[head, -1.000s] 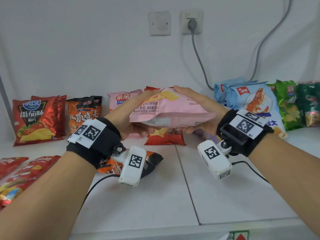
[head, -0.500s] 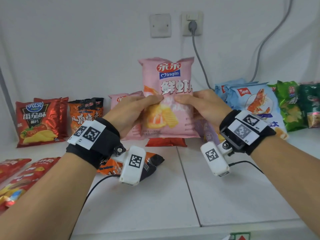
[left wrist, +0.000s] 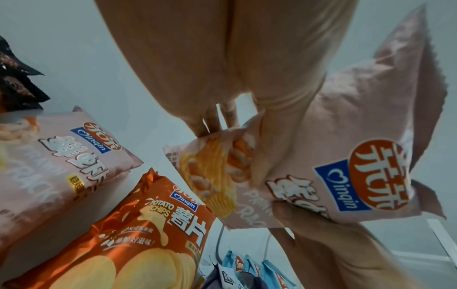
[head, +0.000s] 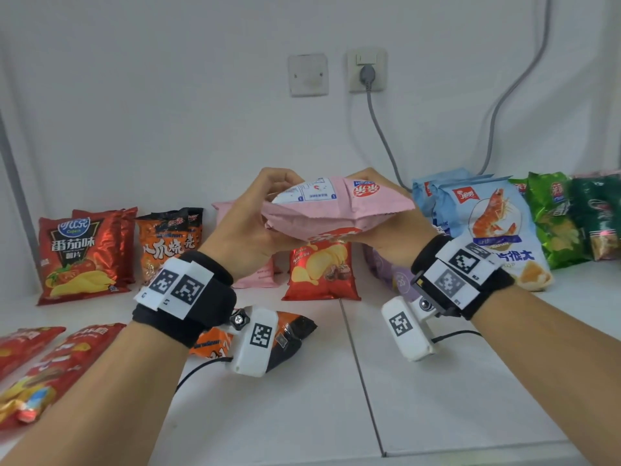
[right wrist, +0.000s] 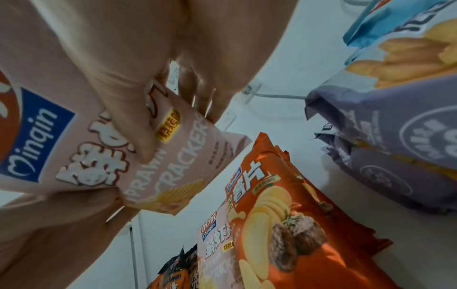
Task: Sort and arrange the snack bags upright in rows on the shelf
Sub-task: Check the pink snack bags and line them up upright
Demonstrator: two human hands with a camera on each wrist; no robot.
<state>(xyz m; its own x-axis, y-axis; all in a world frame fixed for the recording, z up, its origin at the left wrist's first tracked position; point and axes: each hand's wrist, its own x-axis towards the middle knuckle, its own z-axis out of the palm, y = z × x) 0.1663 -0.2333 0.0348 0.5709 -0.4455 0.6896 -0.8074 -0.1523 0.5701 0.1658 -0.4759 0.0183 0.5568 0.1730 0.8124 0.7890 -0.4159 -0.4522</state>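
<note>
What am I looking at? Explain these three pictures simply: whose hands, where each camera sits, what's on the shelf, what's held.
No machine: a person wearing three cameras. The wide picture comes from the head; the other two look up along each wrist at the fingers. The left hand and right hand together grip a pink prawn cracker bag, tipped over in the air. On the white shelf bags stand along the wall: red tomato chips, another pink bag, red potato chips, blue shrimp bags, green bags. More lie flat at the left and under the left wrist.
</note>
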